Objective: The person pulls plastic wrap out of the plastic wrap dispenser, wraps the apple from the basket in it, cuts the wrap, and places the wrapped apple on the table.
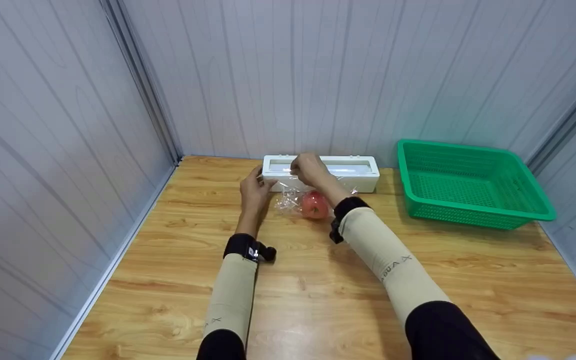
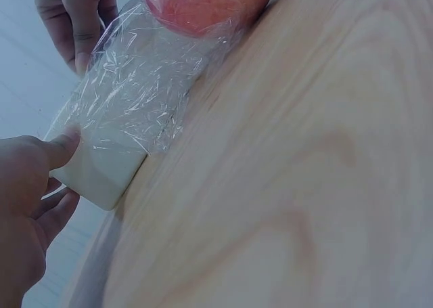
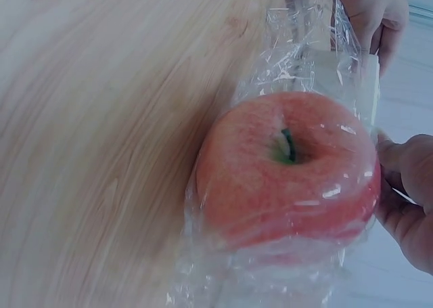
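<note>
A white cling film dispenser [image 1: 320,183] with an open window in its top stands against the back wall. My left hand [image 1: 254,192] grips its left end, thumb at the front and fingers behind. Over the top edge, my right hand [image 1: 310,169] has its fingertips together at the edge of the clear cling film [image 2: 128,84]. The crumpled film hangs down the dispenser's front and spreads over a red apple [image 3: 291,172]. On the tabletop just before the dispenser, the apple sits with its stem showing through the film. My right fingertips are partly hidden in the head view.
A green plastic basket [image 1: 478,212] stands to the right of the dispenser near the back wall. The wooden tabletop [image 1: 168,280] runs up to pale panel walls [image 1: 288,75] at the back and both sides.
</note>
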The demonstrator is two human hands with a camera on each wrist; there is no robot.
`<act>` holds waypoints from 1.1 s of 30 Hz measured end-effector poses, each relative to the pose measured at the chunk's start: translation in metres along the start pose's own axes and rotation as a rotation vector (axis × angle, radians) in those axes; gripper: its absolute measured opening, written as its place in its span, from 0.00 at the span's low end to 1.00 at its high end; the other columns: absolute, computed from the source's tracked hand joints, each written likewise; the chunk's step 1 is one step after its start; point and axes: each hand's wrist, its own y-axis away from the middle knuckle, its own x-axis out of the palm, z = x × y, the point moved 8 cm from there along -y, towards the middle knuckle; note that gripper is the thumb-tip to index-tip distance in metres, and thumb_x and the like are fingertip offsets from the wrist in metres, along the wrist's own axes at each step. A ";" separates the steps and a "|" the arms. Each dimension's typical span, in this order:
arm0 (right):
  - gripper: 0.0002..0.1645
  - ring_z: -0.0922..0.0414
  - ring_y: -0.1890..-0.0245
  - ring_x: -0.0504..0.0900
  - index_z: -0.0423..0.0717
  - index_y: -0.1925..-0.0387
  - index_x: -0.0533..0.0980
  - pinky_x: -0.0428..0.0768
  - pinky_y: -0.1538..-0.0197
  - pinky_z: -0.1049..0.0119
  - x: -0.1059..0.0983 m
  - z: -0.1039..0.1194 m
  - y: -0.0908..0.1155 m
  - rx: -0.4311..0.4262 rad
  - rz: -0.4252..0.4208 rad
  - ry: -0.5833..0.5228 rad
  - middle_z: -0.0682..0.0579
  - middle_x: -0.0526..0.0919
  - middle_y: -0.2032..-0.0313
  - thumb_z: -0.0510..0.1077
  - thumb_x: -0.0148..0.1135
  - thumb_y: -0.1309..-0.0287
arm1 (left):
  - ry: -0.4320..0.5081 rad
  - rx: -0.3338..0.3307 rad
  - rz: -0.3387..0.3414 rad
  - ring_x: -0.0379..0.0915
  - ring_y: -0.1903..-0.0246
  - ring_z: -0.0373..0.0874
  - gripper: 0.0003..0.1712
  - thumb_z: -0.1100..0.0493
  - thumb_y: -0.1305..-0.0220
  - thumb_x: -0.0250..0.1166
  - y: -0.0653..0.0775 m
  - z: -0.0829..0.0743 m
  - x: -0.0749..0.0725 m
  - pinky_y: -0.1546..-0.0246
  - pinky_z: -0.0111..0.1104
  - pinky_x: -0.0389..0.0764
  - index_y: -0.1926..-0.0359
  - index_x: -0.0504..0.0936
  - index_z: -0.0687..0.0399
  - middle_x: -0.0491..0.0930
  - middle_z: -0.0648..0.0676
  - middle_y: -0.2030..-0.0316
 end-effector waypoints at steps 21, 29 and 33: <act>0.08 0.44 0.52 0.89 0.40 0.58 0.90 0.85 0.42 0.52 -0.015 -0.032 0.017 0.065 0.024 0.028 0.45 0.92 0.58 0.38 0.68 0.30 | -0.010 -0.031 0.005 0.81 0.40 0.58 0.36 0.63 0.35 0.76 -0.006 0.005 -0.012 0.40 0.38 0.84 0.27 0.75 0.61 0.79 0.64 0.34; 0.09 0.44 0.52 0.89 0.40 0.57 0.90 0.85 0.42 0.52 -0.014 -0.034 0.017 0.064 0.029 0.020 0.45 0.92 0.57 0.39 0.68 0.30 | -0.012 -0.010 -0.017 0.83 0.42 0.59 0.33 0.65 0.35 0.75 -0.006 0.007 -0.020 0.42 0.41 0.86 0.30 0.77 0.63 0.82 0.66 0.38; 0.09 0.44 0.52 0.89 0.40 0.57 0.90 0.85 0.42 0.52 -0.014 -0.035 0.018 0.055 0.023 0.015 0.44 0.92 0.57 0.39 0.68 0.30 | -0.020 -0.013 -0.019 0.83 0.43 0.59 0.34 0.64 0.34 0.75 -0.006 0.007 -0.021 0.43 0.42 0.86 0.29 0.77 0.63 0.82 0.66 0.38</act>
